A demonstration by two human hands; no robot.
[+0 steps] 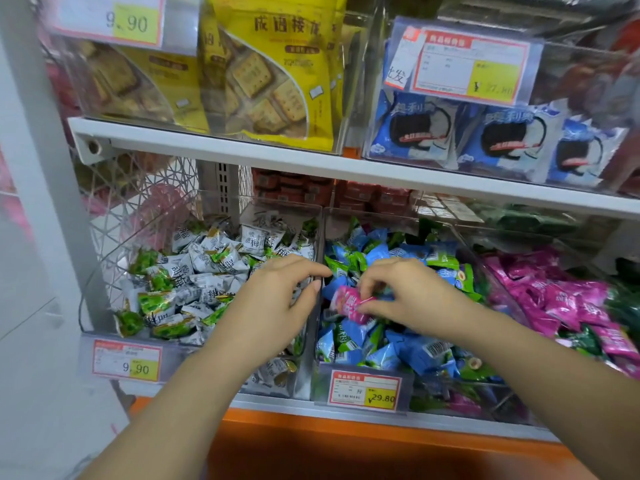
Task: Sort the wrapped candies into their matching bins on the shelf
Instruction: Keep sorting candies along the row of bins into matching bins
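Three clear bins sit side by side on the lower shelf. The left bin [104, 271] holds white and green wrapped candies [194, 271]. The middle bin [320, 382] holds blue and green candies [412, 351]. The right bin [498, 292] holds magenta candies [568, 299]. My right hand [412, 296] hovers over the middle bin and pinches a pink wrapped candy [348, 303] by its end. My left hand [277, 303] lies over the left bin's right side, fingers loosely curled and reaching toward the divider, holding nothing that I can see.
The upper shelf [311, 161] carries yellow biscuit bags [270, 71] and blue cookie packs [419, 129] in clear boxes. Price tags [363, 389] hang on the bin fronts. A white upright [38, 168] stands at the left, and an orange base [346, 448] runs below.
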